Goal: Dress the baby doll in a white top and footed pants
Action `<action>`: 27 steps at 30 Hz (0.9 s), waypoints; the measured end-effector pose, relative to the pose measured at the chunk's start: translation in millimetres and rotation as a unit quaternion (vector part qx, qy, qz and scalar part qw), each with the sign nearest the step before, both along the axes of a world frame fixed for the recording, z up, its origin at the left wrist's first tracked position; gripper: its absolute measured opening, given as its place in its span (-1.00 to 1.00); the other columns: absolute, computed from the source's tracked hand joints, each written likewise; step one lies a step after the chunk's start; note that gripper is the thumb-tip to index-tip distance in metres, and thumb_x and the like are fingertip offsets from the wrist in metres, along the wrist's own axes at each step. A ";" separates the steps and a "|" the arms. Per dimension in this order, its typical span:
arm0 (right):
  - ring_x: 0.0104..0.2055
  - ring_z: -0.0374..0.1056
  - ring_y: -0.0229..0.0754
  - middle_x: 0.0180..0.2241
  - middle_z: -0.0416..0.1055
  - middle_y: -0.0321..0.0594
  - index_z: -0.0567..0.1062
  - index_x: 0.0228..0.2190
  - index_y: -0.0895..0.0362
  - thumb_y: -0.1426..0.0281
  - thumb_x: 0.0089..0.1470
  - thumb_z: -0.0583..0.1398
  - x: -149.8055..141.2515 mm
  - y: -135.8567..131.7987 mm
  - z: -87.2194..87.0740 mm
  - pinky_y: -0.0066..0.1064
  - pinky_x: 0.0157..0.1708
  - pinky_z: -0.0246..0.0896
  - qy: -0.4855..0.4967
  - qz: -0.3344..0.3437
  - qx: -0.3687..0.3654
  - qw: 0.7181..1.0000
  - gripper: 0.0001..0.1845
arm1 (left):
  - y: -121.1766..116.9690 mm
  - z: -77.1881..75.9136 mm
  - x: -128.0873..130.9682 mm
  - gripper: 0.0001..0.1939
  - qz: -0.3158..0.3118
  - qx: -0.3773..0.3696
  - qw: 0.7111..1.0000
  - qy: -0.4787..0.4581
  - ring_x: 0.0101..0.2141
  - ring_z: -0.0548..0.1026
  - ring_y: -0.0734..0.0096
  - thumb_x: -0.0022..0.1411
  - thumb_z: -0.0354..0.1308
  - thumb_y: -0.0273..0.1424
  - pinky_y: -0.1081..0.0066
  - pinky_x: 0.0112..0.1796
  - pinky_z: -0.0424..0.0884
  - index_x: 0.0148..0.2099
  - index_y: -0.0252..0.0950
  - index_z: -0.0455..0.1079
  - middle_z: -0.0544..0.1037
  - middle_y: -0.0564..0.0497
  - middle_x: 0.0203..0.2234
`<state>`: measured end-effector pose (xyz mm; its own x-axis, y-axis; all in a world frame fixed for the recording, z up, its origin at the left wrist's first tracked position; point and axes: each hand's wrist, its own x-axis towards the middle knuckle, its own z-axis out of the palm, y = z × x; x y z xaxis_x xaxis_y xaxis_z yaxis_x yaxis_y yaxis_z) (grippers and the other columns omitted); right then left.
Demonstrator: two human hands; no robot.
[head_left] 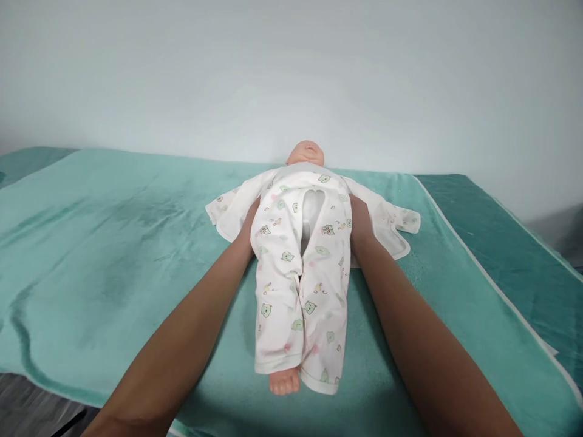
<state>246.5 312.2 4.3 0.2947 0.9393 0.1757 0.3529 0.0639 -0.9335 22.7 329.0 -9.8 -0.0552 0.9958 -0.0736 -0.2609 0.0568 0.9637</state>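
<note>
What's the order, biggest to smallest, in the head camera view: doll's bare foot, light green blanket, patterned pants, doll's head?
1. Light green blanket
2. Patterned pants
3. Doll's head and bare foot: too alike to rank; the foot is nearer the camera.

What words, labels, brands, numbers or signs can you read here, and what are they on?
There are none that I can read.
Pants: printed with green animal faces and other little figures; some marks are too small to tell whether they are letters.
Top: small printed figures near the cuffs, no readable text.
Blanket and wall: no lettering shows.
</note>
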 end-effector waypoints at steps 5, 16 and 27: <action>-0.29 0.41 -0.07 -0.41 0.53 -0.17 0.53 -0.40 0.13 0.19 0.00 0.23 5.7 4.8 -1.2 -0.23 -0.21 0.37 0.065 -0.087 0.022 0.994 -0.75 | 4.0 -1.1 -6.3 -0.86 0.064 0.133 0.980 0.135 -0.16 0.50 0.27 0.10 0.21 -0.47 0.33 -0.04 0.40 -0.24 -0.24 0.50 0.59 0.02 -0.25; -0.24 0.38 -0.16 -0.31 0.53 -0.26 0.59 -0.36 0.08 0.26 -0.02 0.30 0.2 23.6 10.6 -0.28 -0.12 0.30 0.070 0.060 0.080 0.993 -0.82 | 46.2 45.1 -0.6 -0.72 -0.054 0.117 0.970 0.208 -0.34 0.45 0.34 0.12 0.31 -0.14 0.37 -0.28 0.34 -0.34 -0.27 0.51 0.55 0.02 -0.40; -0.16 0.28 -0.17 -0.15 0.43 -0.28 0.51 -0.22 0.02 0.16 -0.03 0.38 4.5 12.0 22.2 -0.34 -0.11 0.18 0.045 0.183 0.026 0.982 -0.66 | 14.7 56.3 -12.2 -0.85 -0.138 0.212 0.900 0.356 -0.09 0.42 0.29 0.22 0.21 -0.26 0.29 -0.07 0.36 -0.20 -0.18 0.37 0.43 -0.01 -0.03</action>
<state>250.9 324.1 26.5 -0.0446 0.9756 0.2150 0.2140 0.2195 -0.9518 10.5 343.6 46.5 0.3148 0.9095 0.2716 0.3990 -0.3865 0.8315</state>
